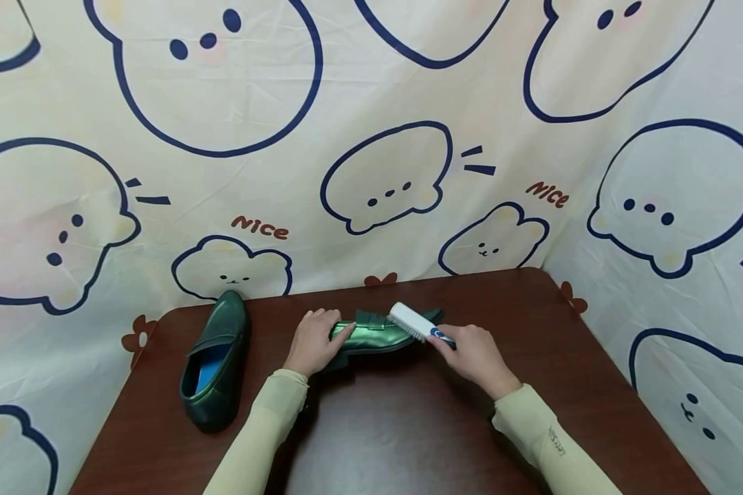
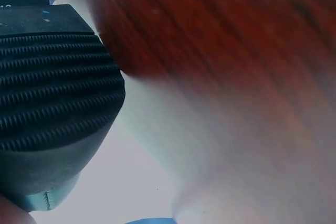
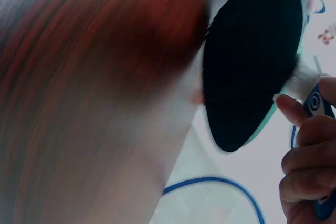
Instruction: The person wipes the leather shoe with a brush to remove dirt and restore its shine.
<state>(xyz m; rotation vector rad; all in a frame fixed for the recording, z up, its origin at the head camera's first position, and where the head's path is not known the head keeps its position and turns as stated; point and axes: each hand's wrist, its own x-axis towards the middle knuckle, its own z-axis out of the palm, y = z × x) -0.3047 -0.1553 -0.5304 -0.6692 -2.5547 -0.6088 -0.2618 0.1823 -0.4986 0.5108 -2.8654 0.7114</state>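
A shiny green loafer [image 1: 374, 337] lies across the middle of the view, its toe to the right. My left hand [image 1: 316, 342] grips it at the heel end, thumb on the upper. In my right hand [image 1: 475, 354] is the blue handle of a white scrub brush [image 1: 411, 320], whose bristles touch the upper near the toe. The left wrist view shows the ribbed heel [image 2: 58, 87] of the held loafer. Its dark sole [image 3: 252, 66] fills part of the right wrist view, beside my fingers curled round the brush handle [image 3: 316, 102].
A second green loafer [image 1: 234, 371] with a blue insole stands upright on the left of the dark brown table [image 1: 396, 440], toe toward the back. Behind the table and to the right hangs a pale cloth [image 1: 371, 89] printed with cartoon outlines.
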